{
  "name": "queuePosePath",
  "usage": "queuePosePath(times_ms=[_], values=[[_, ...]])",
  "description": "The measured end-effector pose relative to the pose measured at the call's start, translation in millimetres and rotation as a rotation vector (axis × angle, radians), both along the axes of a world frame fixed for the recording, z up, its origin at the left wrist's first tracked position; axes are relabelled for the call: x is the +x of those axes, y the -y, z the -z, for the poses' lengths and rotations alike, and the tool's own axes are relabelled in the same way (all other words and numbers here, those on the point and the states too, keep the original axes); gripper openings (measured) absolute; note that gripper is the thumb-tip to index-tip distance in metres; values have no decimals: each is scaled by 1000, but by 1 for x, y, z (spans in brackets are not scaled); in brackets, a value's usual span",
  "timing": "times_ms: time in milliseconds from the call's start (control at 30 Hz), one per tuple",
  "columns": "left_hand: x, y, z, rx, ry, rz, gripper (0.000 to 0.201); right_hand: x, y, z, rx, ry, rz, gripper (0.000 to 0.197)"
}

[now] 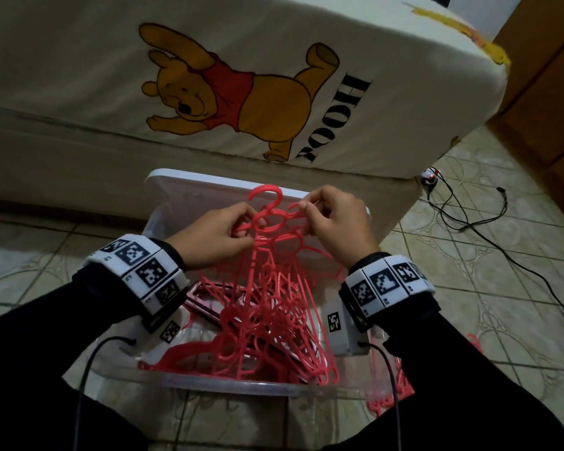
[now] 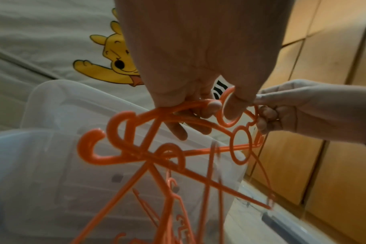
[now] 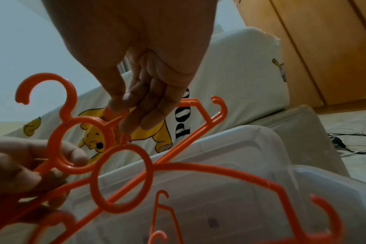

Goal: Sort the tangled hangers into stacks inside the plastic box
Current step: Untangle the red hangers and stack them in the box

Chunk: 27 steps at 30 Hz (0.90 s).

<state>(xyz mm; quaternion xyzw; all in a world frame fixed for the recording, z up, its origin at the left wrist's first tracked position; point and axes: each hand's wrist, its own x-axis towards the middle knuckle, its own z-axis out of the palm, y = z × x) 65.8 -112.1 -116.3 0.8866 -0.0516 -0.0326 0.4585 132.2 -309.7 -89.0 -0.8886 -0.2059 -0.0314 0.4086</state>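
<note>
A tangled bunch of coral-pink hangers (image 1: 267,320) hangs from my hands into the clear plastic box (image 1: 241,384) on the floor. More hangers lie in the bottom of the box. My left hand (image 1: 245,222) grips the arm of a ring-necked hanger (image 2: 228,115), fingers curled round it. My right hand (image 1: 306,209) pinches a thin bar of a hanger between thumb and fingers. In the right wrist view the right hand (image 3: 125,115) holds this bar just above two hanger rings (image 3: 77,145). The left hand (image 2: 198,112) sits close beside the right hand (image 2: 282,112).
The box lid (image 1: 183,190) leans against a bed with a cartoon bear sheet (image 1: 228,102) right behind the box. Black cables (image 1: 469,222) run over the tiled floor at right. A wooden wardrobe (image 1: 551,92) stands far right. Loose hangers (image 1: 388,402) lie beside the box.
</note>
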Motion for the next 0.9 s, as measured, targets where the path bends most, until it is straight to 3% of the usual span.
queuePosePath(times_ms=[233, 533, 667, 767, 900], values=[[2, -2, -6, -33, -9, -65, 14, -9, -2, -10, 97, 87, -155, 4], [4, 5, 2, 243, 138, 89, 16, -19, -13, -15, 236, 126, -238, 4], [8, 0, 3, 305, 210, 18, 16, -19, -13, -14, 264, 92, -229, 25], [17, -10, -4, 234, 271, -146, 20, -15, -8, -8, 178, 66, -206, 14], [25, -20, -16, 6, 253, -268, 18, -11, -5, 9, -114, 26, -246, 4]])
